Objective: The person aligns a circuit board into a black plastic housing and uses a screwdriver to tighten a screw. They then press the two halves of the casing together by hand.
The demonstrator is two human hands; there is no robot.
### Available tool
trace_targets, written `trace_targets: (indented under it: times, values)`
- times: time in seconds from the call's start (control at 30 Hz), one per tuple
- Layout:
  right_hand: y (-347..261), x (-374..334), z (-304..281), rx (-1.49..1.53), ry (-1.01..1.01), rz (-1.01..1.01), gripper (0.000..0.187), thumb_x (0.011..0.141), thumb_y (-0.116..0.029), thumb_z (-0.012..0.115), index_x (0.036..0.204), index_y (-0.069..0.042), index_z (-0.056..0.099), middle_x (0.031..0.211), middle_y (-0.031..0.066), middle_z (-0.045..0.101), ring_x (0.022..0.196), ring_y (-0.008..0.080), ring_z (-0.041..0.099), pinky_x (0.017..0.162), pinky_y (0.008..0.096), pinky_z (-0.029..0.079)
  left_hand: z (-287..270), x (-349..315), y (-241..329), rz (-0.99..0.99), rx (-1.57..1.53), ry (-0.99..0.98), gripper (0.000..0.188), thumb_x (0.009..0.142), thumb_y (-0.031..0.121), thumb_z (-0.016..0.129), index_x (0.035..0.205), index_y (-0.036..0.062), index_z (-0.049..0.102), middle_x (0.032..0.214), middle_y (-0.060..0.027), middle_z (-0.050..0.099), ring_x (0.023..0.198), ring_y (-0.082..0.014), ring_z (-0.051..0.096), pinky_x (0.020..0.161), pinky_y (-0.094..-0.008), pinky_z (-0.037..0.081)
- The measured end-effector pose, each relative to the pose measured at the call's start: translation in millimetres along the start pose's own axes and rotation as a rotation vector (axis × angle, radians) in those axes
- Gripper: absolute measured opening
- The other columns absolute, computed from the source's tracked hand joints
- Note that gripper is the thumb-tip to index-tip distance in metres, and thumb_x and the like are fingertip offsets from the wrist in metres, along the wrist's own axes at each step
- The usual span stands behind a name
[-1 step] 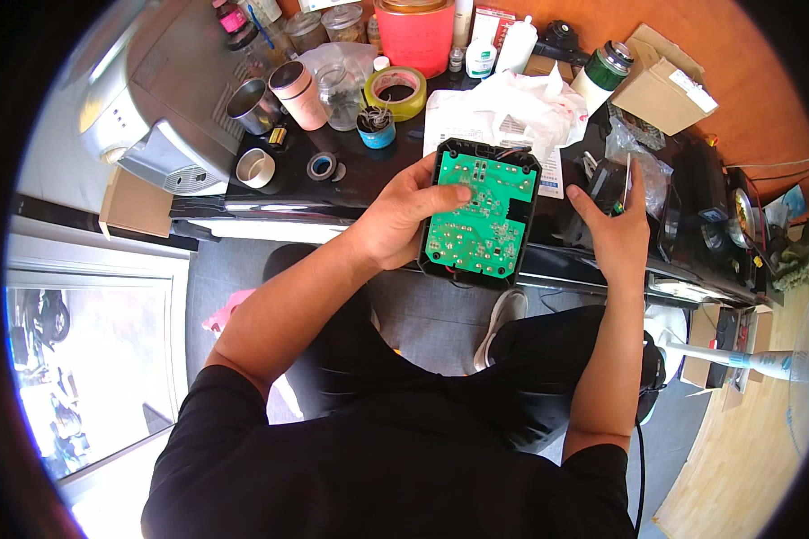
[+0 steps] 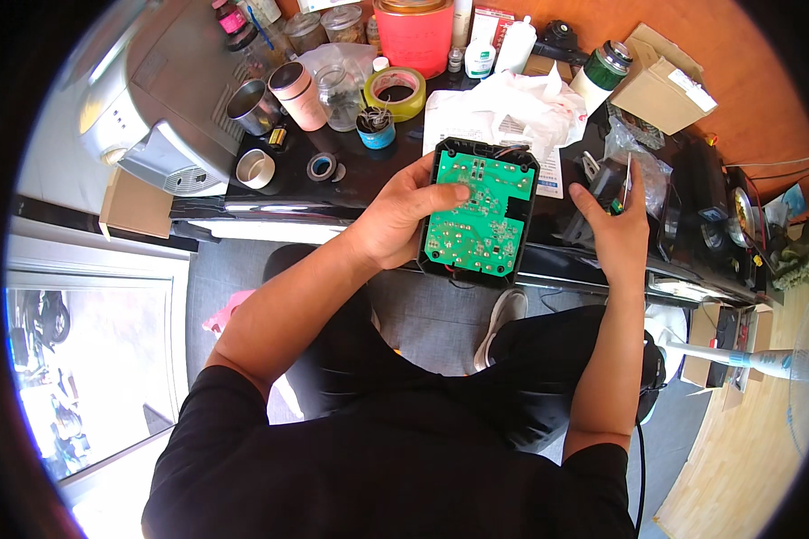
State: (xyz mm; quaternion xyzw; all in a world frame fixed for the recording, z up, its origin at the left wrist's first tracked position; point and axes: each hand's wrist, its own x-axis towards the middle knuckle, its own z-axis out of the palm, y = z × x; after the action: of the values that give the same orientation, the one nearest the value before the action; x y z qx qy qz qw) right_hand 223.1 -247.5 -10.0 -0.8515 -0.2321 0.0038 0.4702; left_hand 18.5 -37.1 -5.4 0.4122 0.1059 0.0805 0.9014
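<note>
Green circuit board point(image 2: 481, 216), set in a black plastic housing point(image 2: 440, 256), is held up in front of the dark workbench point(image 2: 368, 175) by the left hand point(image 2: 403, 216); the fingers are wrapped around the housing's left edge and the thumb point(image 2: 440, 193) is pressed onto the board's soldered face. A small screwdriver with a green handle point(image 2: 622, 193) is gripped upright in the closed right hand point(image 2: 616, 229), just to the right of the housing and not touching it. Behind the board, crumpled white paper point(image 2: 521, 103) is spread on the bench. A roll of yellow tape point(image 2: 394, 92), a metal cup point(image 2: 252, 106), a red container point(image 2: 413, 36) and a cardboard box point(image 2: 661, 81) are stood farther back.
</note>
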Motion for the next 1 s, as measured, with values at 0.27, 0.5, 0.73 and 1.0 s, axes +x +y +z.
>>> trace_targets:
  times: [0.27, 0.5, 0.73, 1.0]
  values:
    - [-11.3, -10.3, -21.7, 0.955, -0.373, 0.081, 0.067, 0.099, -0.054, 0.051, 0.139, -0.001, 0.052, 0.115, 0.0174, 0.07, 0.092, 0.0197, 0.068, 0.075, 0.032, 0.058, -3.6, 0.8, 4.5, -0.001, -0.068, -0.022, 0.053, 0.091, 0.006, 0.069, 0.139, 0.0015, 0.046, 0.126, -0.0132, 0.065, 0.111, -0.0248, 0.068, 0.097, -0.0441, 0.057]
    - [-21.7, -22.8, -11.1, 1.039, -0.47, 0.033, 0.079, 0.096, -0.063, 0.05, 0.147, -0.002, 0.046, 0.118, 0.0181, 0.069, 0.094, 0.0201, 0.069, 0.076, 0.031, 0.058, -4.0, 2.7, 3.6, 0.013, -0.073, -0.009, 0.053, 0.091, 0.006, 0.07, 0.138, 0.0007, 0.046, 0.126, -0.0134, 0.065, 0.111, -0.0248, 0.067, 0.097, -0.0442, 0.057]
    - [-19.3, -24.8, -7.4, 1.05, -0.506, 0.05, 0.08, 0.096, -0.065, 0.051, 0.147, -0.003, 0.045, 0.119, 0.0178, 0.068, 0.098, 0.0209, 0.068, 0.079, 0.0326, 0.058, -4.4, 2.2, 4.7, 0.011, -0.061, 0.006, 0.053, 0.092, 0.009, 0.072, 0.138, 0.0018, 0.046, 0.125, -0.0128, 0.065, 0.111, -0.0246, 0.067, 0.097, -0.0443, 0.058]
    - [-17.9, -26.2, -9.3, 1.006, -0.487, 0.048, 0.08, 0.096, -0.065, 0.051, 0.147, -0.004, 0.045, 0.122, 0.0181, 0.067, 0.099, 0.021, 0.068, 0.08, 0.0328, 0.058, -7.4, 5.7, 2.2, -0.005, -0.086, 0.031, 0.049, 0.093, 0.011, 0.071, 0.136, 0.0022, 0.049, 0.124, -0.0127, 0.066, 0.112, -0.0249, 0.067, 0.097, -0.0447, 0.058]
